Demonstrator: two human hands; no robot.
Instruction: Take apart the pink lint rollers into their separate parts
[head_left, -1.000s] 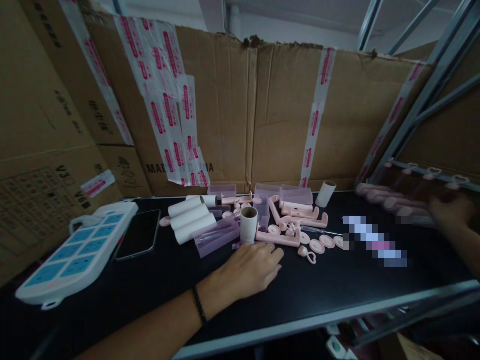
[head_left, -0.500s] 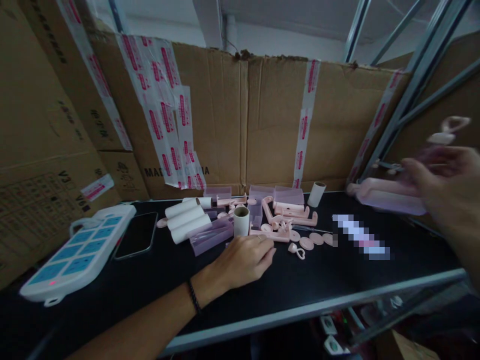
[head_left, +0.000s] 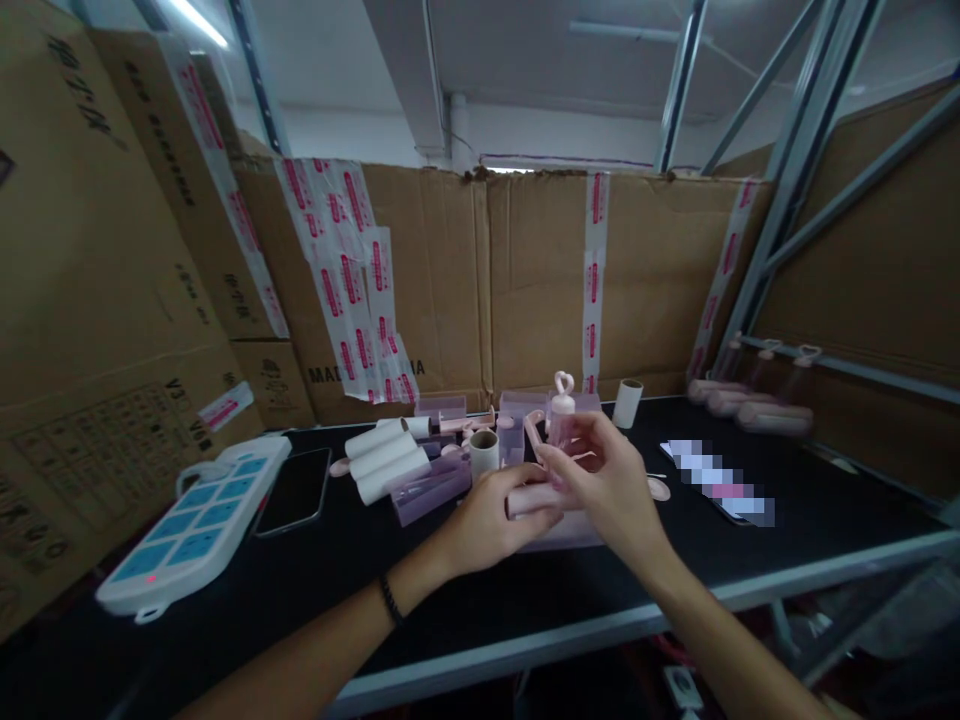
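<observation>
Over the middle of the black table, both my hands are closed on a pink lint roller (head_left: 529, 499) with a translucent purple cover below it. My left hand (head_left: 491, 522) grips the roller's left end. My right hand (head_left: 616, 490) pinches around the upright handle (head_left: 561, 422), which ends in a heart-shaped loop. Fingers hide the joint between handle and roller. Just behind lie purple covers (head_left: 433, 490), a pink bracket (head_left: 535, 430) and small pink parts. A white paper roll (head_left: 484, 462) with a brown core stands beside my left hand.
White rolls (head_left: 386, 462) are stacked at left, near a phone (head_left: 295, 490) and a power strip (head_left: 196, 530). Another roll (head_left: 628, 404) stands at the back. At right, pink rollers (head_left: 772, 416) hang from a metal rail. Cardboard (head_left: 525, 290) walls the back.
My right hand has come from the rail at far right to the middle, bringing a lint roller. My left hand has closed on the roller too. The view has tilted upward.
</observation>
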